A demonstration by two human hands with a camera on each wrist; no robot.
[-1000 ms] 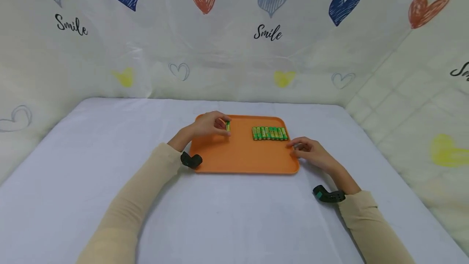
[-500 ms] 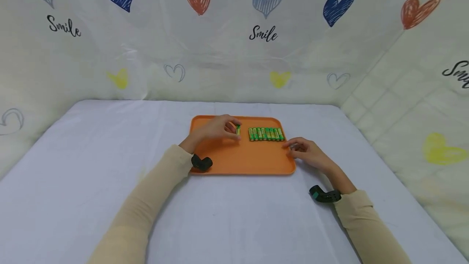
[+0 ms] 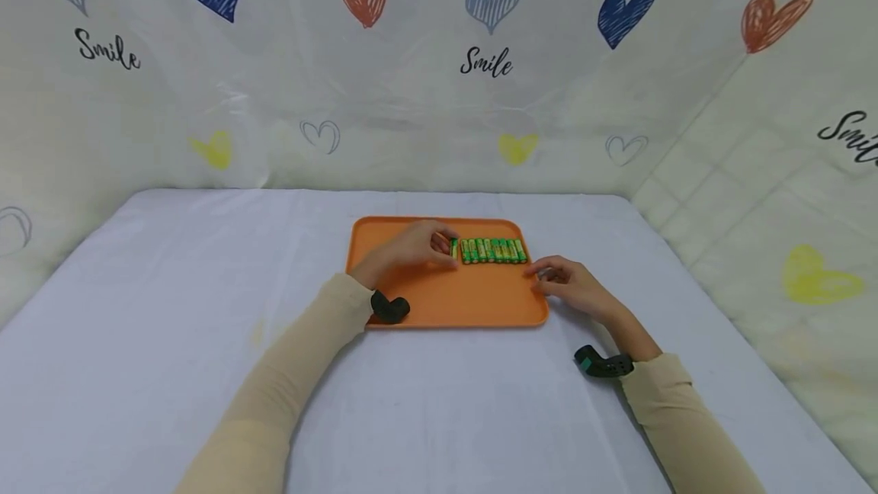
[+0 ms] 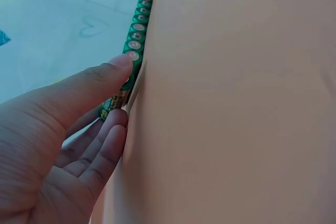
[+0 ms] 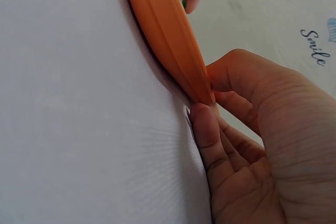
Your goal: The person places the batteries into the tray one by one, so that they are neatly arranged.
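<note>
My left hand [image 3: 417, 244] pinches a green and yellow battery [image 4: 114, 102] upright between thumb and fingers. It sits at the left end of a side-by-side row of several matching batteries [image 3: 494, 251], with a thin gap between in the head view. The row lies toward the back right of an orange tray [image 3: 473, 303]. In the left wrist view, the flat ends of the row [image 4: 137, 27] recede beyond the thumb. At the tray's right edge, my right hand [image 3: 576, 286] grips the rim, its fingertips over and beside it in the right wrist view.
A white cloth [image 3: 439, 402] covers the table under the tray. Behind stands a pale backdrop [image 3: 411, 97] printed with hearts and "Smile". Dark camera bands, one on the left wrist [image 3: 391, 307] and one on the right [image 3: 604, 362], stick out over the table.
My left hand has carried the battery rightward across the tray and down to the left end of the row. The right hand has stayed at the tray's edge. The view has shifted slightly.
</note>
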